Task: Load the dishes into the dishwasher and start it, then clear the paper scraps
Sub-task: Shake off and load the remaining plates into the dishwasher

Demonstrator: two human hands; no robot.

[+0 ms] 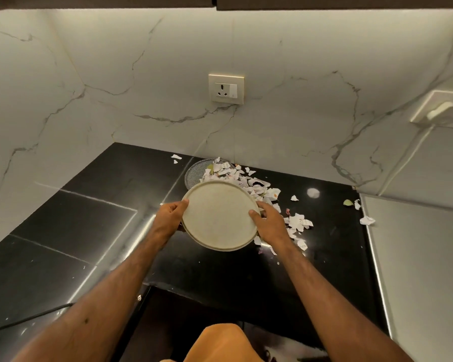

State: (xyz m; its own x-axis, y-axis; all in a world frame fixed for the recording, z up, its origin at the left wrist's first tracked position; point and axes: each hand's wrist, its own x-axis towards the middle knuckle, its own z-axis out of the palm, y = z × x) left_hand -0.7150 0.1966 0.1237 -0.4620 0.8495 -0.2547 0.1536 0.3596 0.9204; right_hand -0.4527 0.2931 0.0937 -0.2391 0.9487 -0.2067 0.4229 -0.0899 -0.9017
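Cream plate [217, 212], tilted before the scrap-covered grey plate [195, 173], is gripped at its rim by left hand [169, 218] and right hand [268, 222] fingers; loading seems in hand, needing a carry to the dishwasher.

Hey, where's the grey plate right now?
Head view: the grey plate lies on the black counter by the back wall, below the socket, behind the cream plate gripped by the left hand and right hand; paper scraps cover its right part.
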